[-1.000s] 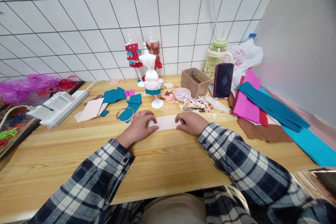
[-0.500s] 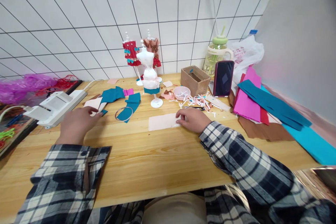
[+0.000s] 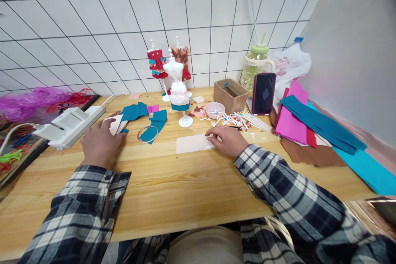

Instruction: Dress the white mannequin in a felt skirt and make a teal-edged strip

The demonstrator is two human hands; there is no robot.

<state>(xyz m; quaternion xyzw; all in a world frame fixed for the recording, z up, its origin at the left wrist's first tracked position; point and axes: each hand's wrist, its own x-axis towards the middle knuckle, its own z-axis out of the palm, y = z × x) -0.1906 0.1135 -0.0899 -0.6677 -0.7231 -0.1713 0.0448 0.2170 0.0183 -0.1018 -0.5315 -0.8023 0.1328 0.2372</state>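
My right hand (image 3: 228,141) rests on the table with fingers curled and fingertips on the right end of a pale pink crepe-like paper strip (image 3: 192,143). That strip lies flat. At the left, my left hand (image 3: 101,143) is on the table, thumb and fingers apart, beside a pale pink piece (image 3: 115,125); some of its fingertips are hidden. Teal pieces (image 3: 135,111) lie just beyond it, and a thin ring (image 3: 138,134) sits over another teal piece (image 3: 158,119). A white mini dress form (image 3: 173,70) with pale pink and teal wrapping stands behind.
Two dressed forms (image 3: 156,64) stand near the tiled wall. A cardboard box (image 3: 235,99), a pink bowl (image 3: 215,109), scattered paper bits, dark scissors, a phone (image 3: 264,94) and a jug (image 3: 256,64) are at the back right. Folded coloured sheets (image 3: 324,121) lie right; a power strip (image 3: 74,126) lies left.
My left hand has moved slightly right and its fingers have shifted off the small teal piece near the thumb. The right hand stays at the strip. The view has shifted a little.
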